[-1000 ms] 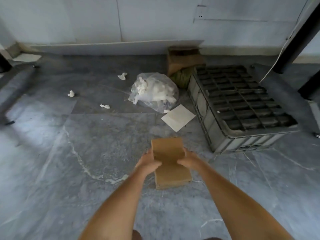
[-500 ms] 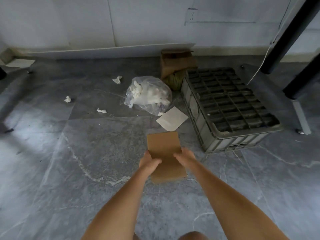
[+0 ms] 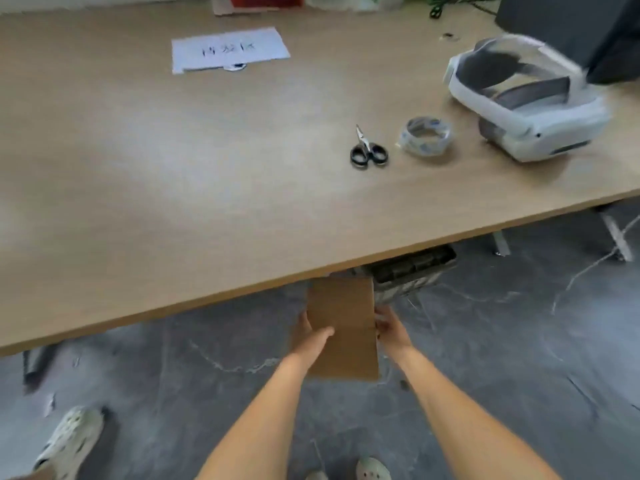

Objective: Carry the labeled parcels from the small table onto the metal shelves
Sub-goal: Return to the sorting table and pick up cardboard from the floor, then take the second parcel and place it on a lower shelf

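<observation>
- Most of the view is being filled by a wooden table (image 3: 173, 168).
- A white headset (image 3: 526, 98), tape roll (image 3: 426, 136), scissors (image 3: 367, 151) and handwritten paper sign (image 3: 230, 47) are being carried on it.
- A brown cardboard parcel (image 3: 343, 327) is being held below the table's near edge, above the floor.
- Parcel is being clamped at its side edges: left hand (image 3: 311, 336) fingers wrapped on, thumb lying across top; right hand (image 3: 389, 327) fingers curled on.

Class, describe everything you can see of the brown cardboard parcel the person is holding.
The cardboard parcel is a flat, plain brown rectangle with no label visible on the face shown. It is held lengthwise, pointing away from the person, above the grey floor and below the near edge of the wooden table, which hides its far end. The left hand holds its left edge, thumb lying across the top; the right hand holds the right edge.
</observation>
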The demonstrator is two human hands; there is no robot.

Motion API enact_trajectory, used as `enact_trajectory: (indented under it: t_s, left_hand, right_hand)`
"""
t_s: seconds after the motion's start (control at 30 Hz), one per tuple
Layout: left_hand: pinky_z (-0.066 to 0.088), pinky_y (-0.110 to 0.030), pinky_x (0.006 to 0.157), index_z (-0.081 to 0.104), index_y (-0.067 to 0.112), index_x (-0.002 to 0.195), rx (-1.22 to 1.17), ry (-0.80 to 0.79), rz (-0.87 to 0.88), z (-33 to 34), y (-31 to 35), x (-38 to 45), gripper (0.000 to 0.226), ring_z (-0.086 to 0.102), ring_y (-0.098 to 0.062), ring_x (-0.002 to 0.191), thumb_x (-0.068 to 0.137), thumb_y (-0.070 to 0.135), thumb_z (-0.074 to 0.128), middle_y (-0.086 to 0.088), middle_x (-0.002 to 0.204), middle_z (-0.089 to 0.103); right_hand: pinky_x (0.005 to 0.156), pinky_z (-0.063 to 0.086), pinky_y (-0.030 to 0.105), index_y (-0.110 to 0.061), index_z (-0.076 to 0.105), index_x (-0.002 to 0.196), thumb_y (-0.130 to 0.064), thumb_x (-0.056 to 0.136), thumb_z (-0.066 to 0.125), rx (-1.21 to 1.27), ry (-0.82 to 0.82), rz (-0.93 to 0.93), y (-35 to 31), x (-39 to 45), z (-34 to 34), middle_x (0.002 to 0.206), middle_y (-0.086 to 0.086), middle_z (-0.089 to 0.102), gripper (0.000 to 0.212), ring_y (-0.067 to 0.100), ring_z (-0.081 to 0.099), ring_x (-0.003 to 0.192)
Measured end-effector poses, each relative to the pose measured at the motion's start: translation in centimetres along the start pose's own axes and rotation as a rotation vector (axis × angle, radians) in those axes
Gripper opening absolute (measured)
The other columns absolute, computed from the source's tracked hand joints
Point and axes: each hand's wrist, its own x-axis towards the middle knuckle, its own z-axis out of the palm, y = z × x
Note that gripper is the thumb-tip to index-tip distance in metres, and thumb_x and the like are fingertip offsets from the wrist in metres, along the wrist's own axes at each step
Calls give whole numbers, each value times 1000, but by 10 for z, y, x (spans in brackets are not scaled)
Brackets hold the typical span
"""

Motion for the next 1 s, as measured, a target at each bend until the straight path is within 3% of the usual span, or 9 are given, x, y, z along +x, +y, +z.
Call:
enact_trajectory:
  t_s: [0.17, 0.3, 0.37, 0.43, 0.53, 0.63, 0.83, 0.9, 1.0]
  left_hand:
    - [40, -36, 109, 18, 16, 152, 82, -108, -10, -10, 50, -91, 87, 46, -29, 132, 81, 38, 63, -8, 150, 42]
    - [37, -38, 111, 14, 9, 152, 158, -201, 31, -5, 83, -144, 84, 41, -31, 136, 86, 31, 63, -12, 153, 35]
    - [36, -37, 108, 18, 7, 149, 205, -257, 59, 3, 97, -171, 83, 42, -29, 133, 86, 32, 65, -10, 148, 39]
    - [39, -38, 105, 24, 7, 145, 240, -328, 94, 13, 110, -203, 84, 47, -27, 127, 80, 37, 70, -8, 142, 45]
    - [38, -37, 103, 17, 11, 148, 283, -439, 162, 35, 126, -251, 107, 44, -26, 129, 67, 52, 74, -7, 146, 40]
    - [29, -41, 113, 6, 19, 153, 330, -567, 219, 61, 140, -302, 110, 32, -26, 140, 71, 57, 70, -4, 156, 25]
    - [26, -43, 114, 9, 20, 153, 441, -790, 318, 129, 158, -397, 90, 25, -26, 145, 85, 51, 59, -2, 160, 19]
    - [31, -48, 112, 16, 24, 153, 506, -864, 308, 155, 155, -432, 92, 30, -29, 143, 80, 60, 59, -4, 159, 24]
    - [48, -45, 95, 40, 25, 143, 600, -1003, 249, 195, 138, -486, 101, 55, -27, 116, 57, 71, 66, -11, 146, 46]
  right_hand:
    - [112, 33, 44, -25, 28, 144, -29, 101, 36, 100, -41, 72, -24, -96, -66, 148, 18, 37, 44, 34, 36, 135]
    - [109, 35, 42, -27, -1, 152, -56, 91, 42, 321, -41, 280, -40, -163, -112, 159, 9, 19, 80, 32, 31, 140]
    - [111, 36, 47, -25, 2, 152, -67, 78, 54, 360, 3, 298, -37, -196, -131, 156, 10, 29, 99, 31, 38, 137]
    - [107, 42, 46, -14, 24, 148, -73, 61, 66, 451, 65, 286, -31, -229, -147, 142, 11, 49, 114, 28, 53, 124]
    - [100, 50, 42, -9, 50, 130, -62, 67, 71, 577, 214, 247, -30, -286, -172, 120, 6, 64, 85, 23, 64, 105]
    - [100, 49, 41, -18, 49, 120, -62, 61, 75, 636, 404, 254, -21, -334, -200, 121, 4, 60, 79, 23, 61, 108]
    - [100, 49, 47, -24, 32, 119, -59, 60, 77, 798, 577, 197, 17, -428, -263, 122, 5, 57, 82, 25, 60, 110]
    - [99, 48, 46, -23, 28, 118, -53, 69, 75, 820, 646, 196, 31, -468, -280, 120, 5, 55, 75, 25, 59, 110]
    - [75, 52, 31, -15, 30, 114, -39, 74, 77, 738, 777, 259, 62, -528, -298, 115, 8, 54, 66, 20, 59, 93]
